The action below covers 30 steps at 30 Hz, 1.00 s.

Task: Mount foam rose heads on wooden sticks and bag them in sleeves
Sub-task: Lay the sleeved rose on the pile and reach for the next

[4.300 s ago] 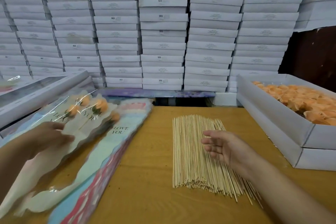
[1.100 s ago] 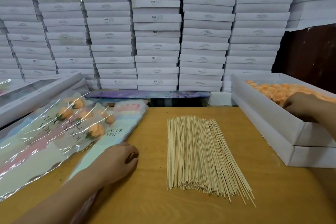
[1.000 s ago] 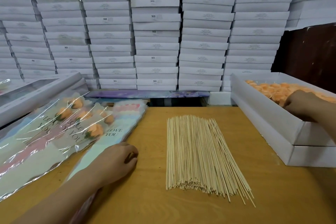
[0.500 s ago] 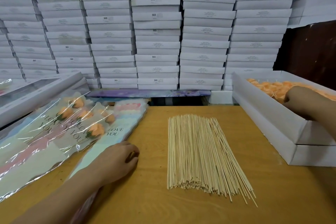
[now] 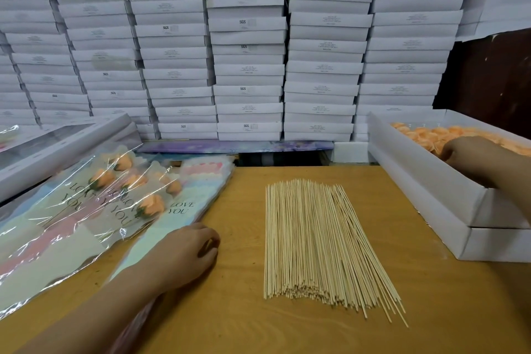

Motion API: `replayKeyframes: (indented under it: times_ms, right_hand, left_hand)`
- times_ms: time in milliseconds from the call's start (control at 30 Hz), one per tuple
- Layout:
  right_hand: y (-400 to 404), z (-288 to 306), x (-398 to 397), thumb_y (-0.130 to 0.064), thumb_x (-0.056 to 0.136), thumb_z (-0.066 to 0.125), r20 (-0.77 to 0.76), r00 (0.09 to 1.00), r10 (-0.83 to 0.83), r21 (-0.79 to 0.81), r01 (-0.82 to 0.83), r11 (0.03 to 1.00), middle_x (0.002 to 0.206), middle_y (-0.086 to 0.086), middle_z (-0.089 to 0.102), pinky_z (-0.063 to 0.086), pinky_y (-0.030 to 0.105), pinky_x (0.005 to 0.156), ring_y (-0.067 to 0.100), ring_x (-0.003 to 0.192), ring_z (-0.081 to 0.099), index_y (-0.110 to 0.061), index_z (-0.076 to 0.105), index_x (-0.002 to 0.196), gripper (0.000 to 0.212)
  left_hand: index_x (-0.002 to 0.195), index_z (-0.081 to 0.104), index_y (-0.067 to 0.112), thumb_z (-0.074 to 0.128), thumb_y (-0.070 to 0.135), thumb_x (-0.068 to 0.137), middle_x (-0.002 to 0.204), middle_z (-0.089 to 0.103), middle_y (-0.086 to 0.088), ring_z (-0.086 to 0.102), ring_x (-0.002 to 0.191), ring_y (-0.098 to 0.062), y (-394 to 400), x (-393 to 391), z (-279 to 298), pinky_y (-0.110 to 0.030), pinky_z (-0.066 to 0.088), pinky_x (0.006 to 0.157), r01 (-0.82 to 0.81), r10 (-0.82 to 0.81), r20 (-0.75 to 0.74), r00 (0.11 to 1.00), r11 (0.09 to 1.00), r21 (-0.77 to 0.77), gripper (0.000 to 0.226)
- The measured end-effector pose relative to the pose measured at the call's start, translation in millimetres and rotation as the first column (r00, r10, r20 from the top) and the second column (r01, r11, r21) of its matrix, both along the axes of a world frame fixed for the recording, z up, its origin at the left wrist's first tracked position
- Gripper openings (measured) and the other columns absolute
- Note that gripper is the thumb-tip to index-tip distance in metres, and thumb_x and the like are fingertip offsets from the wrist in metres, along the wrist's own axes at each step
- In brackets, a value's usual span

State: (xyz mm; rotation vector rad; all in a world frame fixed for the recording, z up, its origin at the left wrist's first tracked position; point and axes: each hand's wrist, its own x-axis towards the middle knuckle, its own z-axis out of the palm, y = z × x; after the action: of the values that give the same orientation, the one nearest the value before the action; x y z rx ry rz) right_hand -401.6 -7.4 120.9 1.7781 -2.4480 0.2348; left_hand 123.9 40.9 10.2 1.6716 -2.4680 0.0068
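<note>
A loose bundle of thin wooden sticks [image 5: 316,238] lies in the middle of the wooden table [image 5: 244,325]. At the right, a long white box [image 5: 425,181] holds orange foam rose heads [image 5: 422,133]. My right hand [image 5: 474,159] is inside it, down on the roses, its fingertips hidden. At the left lies a flat stack of pastel "LOVE YOU" sleeves [image 5: 198,190]. Several bagged roses [image 5: 149,205] in clear sleeves lie over it. My left hand [image 5: 186,253] rests with curled fingers on the stack's near right edge, lifting nothing that I can see.
A wall of stacked white boxes [image 5: 247,37] fills the back behind the table. A long windowed white box [image 5: 57,144] lies at the far left behind the bagged roses. Bare table shows between the sticks and the sleeves and along the front edge.
Over four seconds my right hand went from the sticks into the rose box, and my left hand came from the bagged roses to the sleeve stack's edge. In the last second both stay put.
</note>
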Motion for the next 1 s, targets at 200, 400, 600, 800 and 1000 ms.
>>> replayKeyframes:
  times_ms: [200, 400, 600, 800, 1000]
  right_hand:
    - [-8, 4, -7, -0.01, 0.075, 0.077, -0.08, 0.995, -0.062, -0.052, 0.058, 0.997, 0.079, 0.011, 0.07, 0.058, 0.035, 0.069, 0.028, 0.073, 0.062, -0.017, 0.075, 0.066, 0.011]
    - [-8, 8, 1, -0.004, 0.068, 0.076, -0.129, 0.981, -0.143, -0.015, 0.143, 0.99, 0.068, 0.01, 0.067, 0.059, 0.031, 0.062, 0.025, 0.066, 0.062, -0.014, 0.075, 0.062, 0.012]
    - [-6, 9, 2, 0.0, 0.071, 0.076, -0.069, 0.989, -0.132, -0.075, 0.127, 0.989, 0.069, 0.015, 0.067, 0.058, 0.034, 0.063, 0.029, 0.068, 0.061, -0.006, 0.075, 0.067, 0.007]
    - [-5, 6, -2, -0.001, 0.077, 0.072, -0.009, 0.997, -0.072, -0.1, 0.071, 0.992, 0.076, 0.016, 0.065, 0.053, 0.032, 0.063, 0.031, 0.071, 0.059, -0.007, 0.074, 0.072, 0.008]
    - [-13, 8, -6, -0.007, 0.075, 0.075, -0.042, 0.996, -0.077, -0.098, 0.072, 0.993, 0.075, 0.006, 0.061, 0.047, 0.029, 0.064, 0.025, 0.072, 0.056, -0.022, 0.062, 0.062, 0.023]
  left_hand:
    - [0.129, 0.057, 0.038, 0.048, 0.045, 0.099, 0.127, 0.056, 0.018, 0.053, 0.106, 0.002, 1, 0, 0, -0.012, 0.042, 0.091, 0.003, -0.003, 0.002, 1.0, 1.0, 0.0, 0.032]
    - [0.131, 0.056, 0.038, 0.049, 0.045, 0.099, 0.129, 0.055, 0.018, 0.053, 0.108, 0.002, 1, -1, 0, -0.012, 0.042, 0.091, 0.005, -0.005, 0.007, 1.0, 1.0, -0.004, 0.033]
    - [0.132, 0.055, 0.038, 0.048, 0.045, 0.1, 0.13, 0.054, 0.018, 0.052, 0.108, 0.003, 2, -1, 1, -0.01, 0.04, 0.09, 0.008, -0.008, 0.013, 1.0, 1.0, -0.011, 0.033]
    - [0.131, 0.055, 0.038, 0.049, 0.044, 0.1, 0.131, 0.054, 0.017, 0.05, 0.106, 0.003, 3, -2, 1, -0.009, 0.039, 0.089, 0.002, -0.002, 0.004, 1.0, 1.0, -0.006, 0.033]
    - [0.131, 0.056, 0.037, 0.049, 0.043, 0.099, 0.131, 0.054, 0.016, 0.054, 0.112, -0.001, 3, -2, 1, -0.017, 0.045, 0.096, -0.011, 0.011, -0.002, 1.0, 1.0, 0.0, 0.033]
